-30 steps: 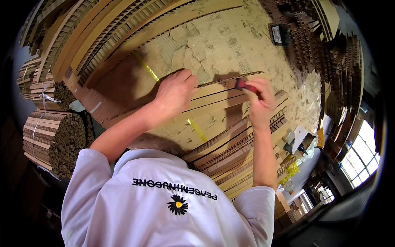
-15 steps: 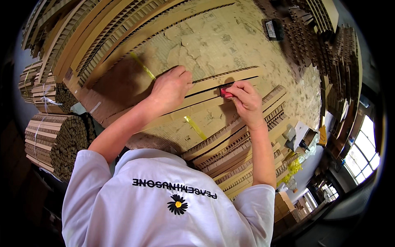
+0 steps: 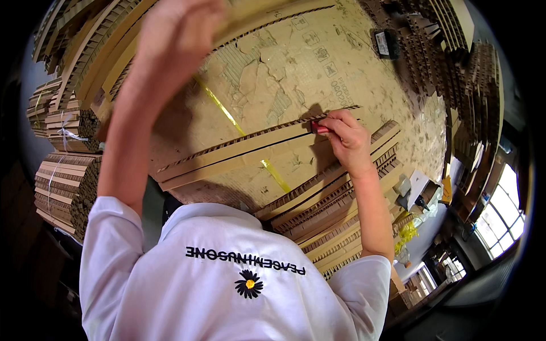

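Observation:
My right hand (image 3: 347, 139) pinches a small red object (image 3: 320, 127), whose kind I cannot make out. It rests at the right end of a pair of long corrugated cardboard strips (image 3: 244, 149), which lie side by side with a dark gap between them. My left hand (image 3: 185, 25) is raised at the far left, over a row of other cardboard strips (image 3: 122, 40). Motion smears its fingers, so I cannot see whether they hold anything. Yellow tape (image 3: 219, 105) runs beneath the pair of strips across the worn cardboard sheet (image 3: 296, 74).
More cardboard strips (image 3: 318, 196) lie near my right forearm. Tied round bundles of strips (image 3: 65, 190) stand at the left. Dark stacked strips (image 3: 478, 96) line the right side, near a black box (image 3: 384, 44). A black-nozzled bottle (image 3: 421, 202) and yellow plastic (image 3: 406, 230) are at the lower right.
My left hand has lifted off the middle strips and swung far and to the left. My right hand, still pinching the red object, has barely moved, staying at the strips' right end.

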`<state>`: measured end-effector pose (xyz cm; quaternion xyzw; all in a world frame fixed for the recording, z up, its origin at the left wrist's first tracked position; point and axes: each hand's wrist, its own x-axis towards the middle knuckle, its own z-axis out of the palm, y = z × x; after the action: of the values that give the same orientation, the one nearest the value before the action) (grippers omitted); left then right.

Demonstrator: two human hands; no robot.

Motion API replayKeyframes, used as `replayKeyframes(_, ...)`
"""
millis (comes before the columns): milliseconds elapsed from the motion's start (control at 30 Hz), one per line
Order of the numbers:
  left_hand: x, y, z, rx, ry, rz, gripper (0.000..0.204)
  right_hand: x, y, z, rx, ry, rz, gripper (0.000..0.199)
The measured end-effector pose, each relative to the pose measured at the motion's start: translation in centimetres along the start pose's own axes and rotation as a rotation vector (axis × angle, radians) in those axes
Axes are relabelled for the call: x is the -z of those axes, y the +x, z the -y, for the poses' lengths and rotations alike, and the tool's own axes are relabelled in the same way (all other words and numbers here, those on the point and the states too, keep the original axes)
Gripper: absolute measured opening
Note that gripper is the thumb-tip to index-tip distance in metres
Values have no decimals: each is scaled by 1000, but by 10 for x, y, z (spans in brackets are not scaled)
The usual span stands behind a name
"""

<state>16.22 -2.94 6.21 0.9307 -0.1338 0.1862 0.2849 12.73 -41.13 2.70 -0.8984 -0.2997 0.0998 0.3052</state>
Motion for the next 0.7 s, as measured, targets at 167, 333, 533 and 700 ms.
replayKeyframes(167,10,8,-25,78,114,-301,8,-4,-4,-2,-11,5,-9,24)
replayKeyframes(333,-64,-108,-71,228,-359,371,12,-3,1,0,-22,2,13,23)
replayKeyframes(533,-94,-139,-109,329,-325,365,15,-5,-2,1,-10,52,-33,25)
replayKeyframes(700,-97,-143,-112,329,-320,314,16,9,-6,9,-64,156,-208,26)
